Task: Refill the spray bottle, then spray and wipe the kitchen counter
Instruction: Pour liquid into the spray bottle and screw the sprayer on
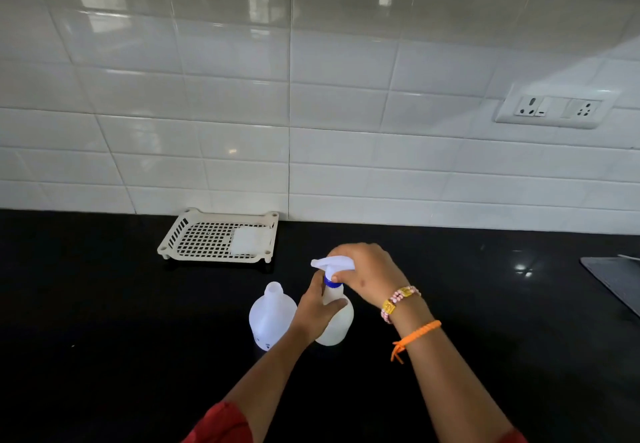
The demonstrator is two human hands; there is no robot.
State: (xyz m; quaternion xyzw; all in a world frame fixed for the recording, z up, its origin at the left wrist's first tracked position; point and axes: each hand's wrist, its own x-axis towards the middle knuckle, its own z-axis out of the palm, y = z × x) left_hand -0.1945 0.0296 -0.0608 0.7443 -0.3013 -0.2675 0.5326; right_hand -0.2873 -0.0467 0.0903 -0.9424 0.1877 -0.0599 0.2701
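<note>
— What stands on the counter point(104, 304)?

— It is glossy black stone. Two translucent white plastic bottles stand upright near the middle, touching or nearly so. The spray bottle point(335, 325) on the right is rounded at the shoulder, with a blue collar and white trigger head point(333, 264). The open bottle point(269, 314) to its left has a bare neck, no cap.

— And the hands?

— The left hand point(317, 307) curls round the spray bottle's shoulder, thumb across the front. The right hand point(367, 274) grips the trigger head from above, fingers bent over it.

— Anything farther off?

— A cream perforated plastic tray point(194, 234) against the shiny white tiled wall point(346, 113), holding a pale folded cloth point(249, 240).
</note>
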